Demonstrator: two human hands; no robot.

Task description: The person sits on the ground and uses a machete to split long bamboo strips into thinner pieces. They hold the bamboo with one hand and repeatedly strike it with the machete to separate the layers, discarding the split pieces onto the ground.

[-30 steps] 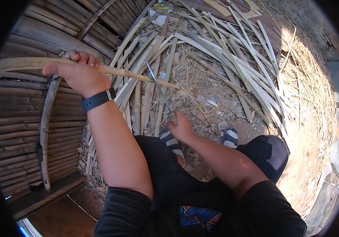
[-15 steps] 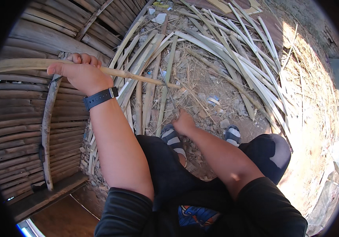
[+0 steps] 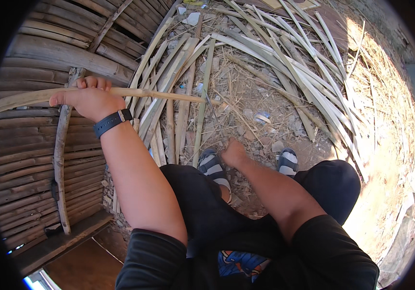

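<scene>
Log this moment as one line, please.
left hand: grips bamboo strip; right hand: holds thin blade near strip's end; around: loose slats, slatted wall

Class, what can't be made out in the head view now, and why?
All in the head view:
- Far left end of the bamboo strip: cut off by the view's edge.
- Handle of the bladed tool: mostly covered by the right hand.
- Its cutting edge: too thin and blurred.
- Gripped part of the strip: covered by the left hand.
</scene>
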